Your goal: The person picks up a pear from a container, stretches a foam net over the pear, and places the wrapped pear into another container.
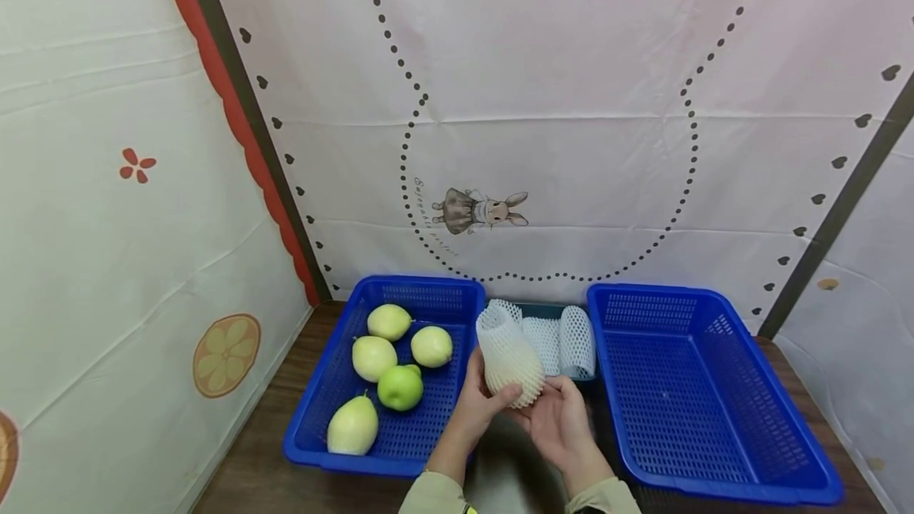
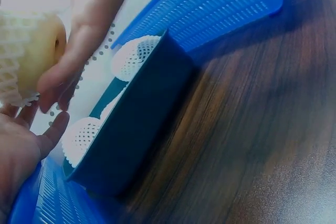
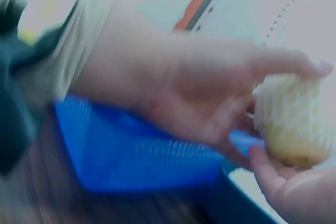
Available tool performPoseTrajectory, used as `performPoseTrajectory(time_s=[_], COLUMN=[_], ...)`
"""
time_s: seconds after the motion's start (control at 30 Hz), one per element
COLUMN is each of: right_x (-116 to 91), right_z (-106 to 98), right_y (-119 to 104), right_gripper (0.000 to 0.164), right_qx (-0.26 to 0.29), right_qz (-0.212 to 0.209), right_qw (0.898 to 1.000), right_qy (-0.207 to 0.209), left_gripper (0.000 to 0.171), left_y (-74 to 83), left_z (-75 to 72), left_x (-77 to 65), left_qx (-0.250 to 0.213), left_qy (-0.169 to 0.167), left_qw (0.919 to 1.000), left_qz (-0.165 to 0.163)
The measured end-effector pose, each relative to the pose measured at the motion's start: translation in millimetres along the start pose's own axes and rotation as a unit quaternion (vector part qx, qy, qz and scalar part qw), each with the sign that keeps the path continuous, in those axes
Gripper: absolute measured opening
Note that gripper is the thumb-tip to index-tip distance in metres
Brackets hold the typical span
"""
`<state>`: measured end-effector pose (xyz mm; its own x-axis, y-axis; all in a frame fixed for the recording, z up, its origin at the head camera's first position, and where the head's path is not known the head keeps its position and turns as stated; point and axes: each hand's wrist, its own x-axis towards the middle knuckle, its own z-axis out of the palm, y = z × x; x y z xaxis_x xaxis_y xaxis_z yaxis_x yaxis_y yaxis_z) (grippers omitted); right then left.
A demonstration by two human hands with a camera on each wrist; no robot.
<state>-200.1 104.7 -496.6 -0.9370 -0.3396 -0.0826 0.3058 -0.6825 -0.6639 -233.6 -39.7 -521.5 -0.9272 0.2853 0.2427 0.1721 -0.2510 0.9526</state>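
Observation:
A pale yellow pear (image 2: 44, 51) sits inside a white foam net sleeve (image 1: 509, 355), held up between both hands. The sleeve's loose end rises above the fruit, while the pear's bare end shows in both wrist views. My left hand (image 1: 473, 407) grips the sleeved pear from the left, its thumb across the front. Palm up, my right hand (image 1: 564, 423) has its relaxed fingers right at the pear's lower right side. Behind them, more foam net sleeves (image 1: 577, 342) stand in a dark teal box (image 2: 142, 114).
To the left, a blue basket (image 1: 303, 419) holds several pale pears (image 1: 353, 425) and one brighter green, apple-like fruit (image 1: 400, 387). Another blue basket (image 1: 678, 395) stands on the right. A wooden tabletop (image 2: 252, 124) lies below, and a printed cloth (image 1: 557, 101) hangs behind.

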Motion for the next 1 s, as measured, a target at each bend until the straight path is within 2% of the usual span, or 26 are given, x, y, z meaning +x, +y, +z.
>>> performPoseTrajectory(time_s=[0.13,0.27,0.37,0.67,0.77,1.0], right_x=[1,2,1,0,-1,-3], right_z=[4,7,9,14,14,17], right_y=[-2,-1,-1,-3,-4,-8], right_gripper=[0.067,0.055,0.05,0.06,0.058,0.056], right_qx=[0.023,0.008,0.005,0.044,0.045,0.074], right_qz=[0.02,0.02,0.013,0.002,-0.003,0.01], right_qw=[1.0,0.999,0.999,0.997,0.997,0.994], right_qy=[-0.001,0.026,0.052,0.059,0.06,0.077], left_gripper=[0.09,0.096,0.096,0.096,0.098,0.099], left_y=[0.0,2.0,4.4,29.5,26.5,3.7], left_z=[-0.1,1.5,3.1,9.1,8.5,1.6], left_x=[0.1,-1.4,-2.1,-7.7,-6.7,-1.4], left_qx=[0.021,0.059,0.068,0.078,0.074,0.078], left_qy=[-0.008,-0.007,-0.008,-0.007,-0.005,-0.005], left_qw=[0.9997,0.9979,0.997,0.9963,0.9968,0.9968], left_qz=[-0.003,-0.025,-0.037,-0.035,-0.029,-0.017])
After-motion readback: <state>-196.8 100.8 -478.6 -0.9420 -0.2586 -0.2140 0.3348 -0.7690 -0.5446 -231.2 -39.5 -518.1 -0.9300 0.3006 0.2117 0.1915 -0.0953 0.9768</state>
